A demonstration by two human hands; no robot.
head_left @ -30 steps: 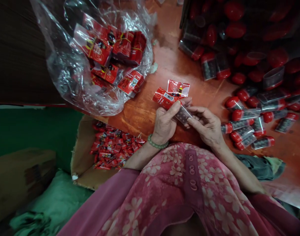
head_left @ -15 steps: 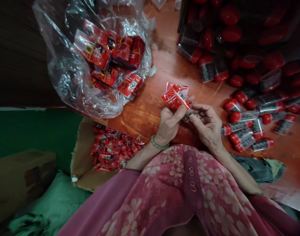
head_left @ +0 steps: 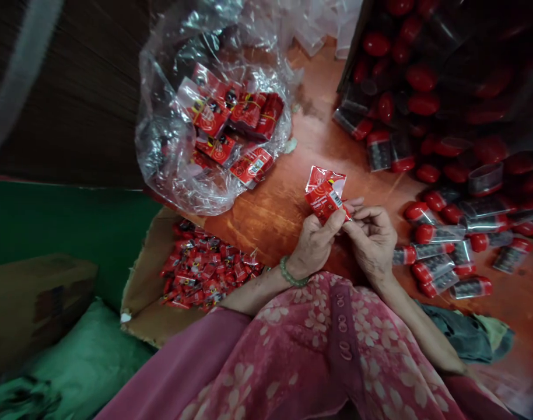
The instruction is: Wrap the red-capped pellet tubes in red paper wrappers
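Between both hands is a red printed plastic sleeve [head_left: 324, 199] with a barcode on its right side. My left hand [head_left: 314, 242] is closed on its lower edge, thumb on top. The fingertips of my right hand [head_left: 374, 236] pinch at the sleeve's lower right end, where the fingers hide what may be inside. Just behind the held sleeve, a second red sleeve [head_left: 322, 175] with a clear part shows on the table; I cannot tell whether the two touch. To the right of my right hand lie several clear containers with red caps [head_left: 439, 234] and dark contents.
At the back left, a clear plastic bag [head_left: 214, 195] holds banded bundles of red sleeves [head_left: 211, 119]. Below the table edge, a cardboard box [head_left: 139, 303] contains many red-wrapped pieces [head_left: 205, 268]. More red-capped containers [head_left: 424, 104] are heaped at back right. A dark cloth [head_left: 454, 332] lies at right.
The view has shifted, so the table things appear farther right and lower. The dark see-through part below the held sleeve no longer shows, and my right fingers are now against the sleeve's end.
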